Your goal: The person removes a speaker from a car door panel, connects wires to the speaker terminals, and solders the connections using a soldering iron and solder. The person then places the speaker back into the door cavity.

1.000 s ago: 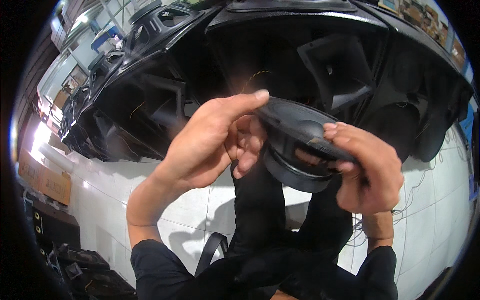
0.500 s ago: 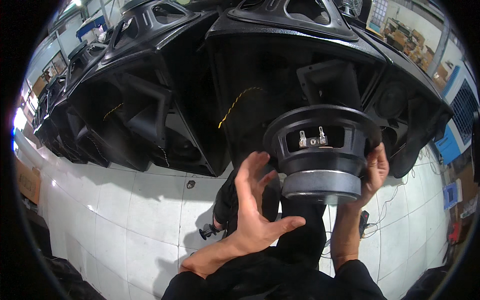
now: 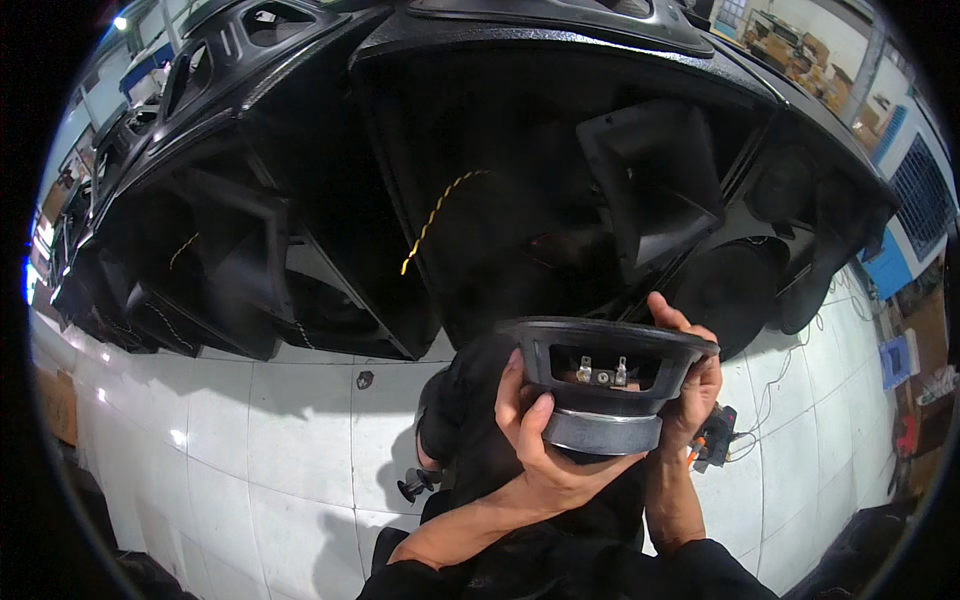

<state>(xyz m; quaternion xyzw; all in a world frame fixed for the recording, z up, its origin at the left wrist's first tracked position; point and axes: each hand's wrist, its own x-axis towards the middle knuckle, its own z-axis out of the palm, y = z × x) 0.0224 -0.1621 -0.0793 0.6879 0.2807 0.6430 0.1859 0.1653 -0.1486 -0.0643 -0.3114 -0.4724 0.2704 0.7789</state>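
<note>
A round speaker driver [image 3: 602,432] with a black basket and a grey magnet is held between my two hands. Its wide rim faces away and up, and two metal terminals show in the basket's opening. My left hand [image 3: 545,440] wraps round the left side and the underside of the magnet. On the right, my right hand [image 3: 692,390] grips the rim and basket. Just beyond stands a black speaker cabinet [image 3: 480,90] with its front open, a horn [image 3: 650,190] inside and a yellow-black twisted wire [image 3: 432,220] hanging out.
More black cabinets [image 3: 210,250] line up to the left, others to the right. On the white tiled floor [image 3: 270,430] lie a small black spool-like object [image 3: 415,485], a dark device with cables [image 3: 715,440] and a blue bin [image 3: 898,360]. A blue-white cooler [image 3: 915,200] stands at far right.
My left hand has closed onto the driver, which has come lower and nearer to me. Its rim has tipped further away. My right hand stays on it.
</note>
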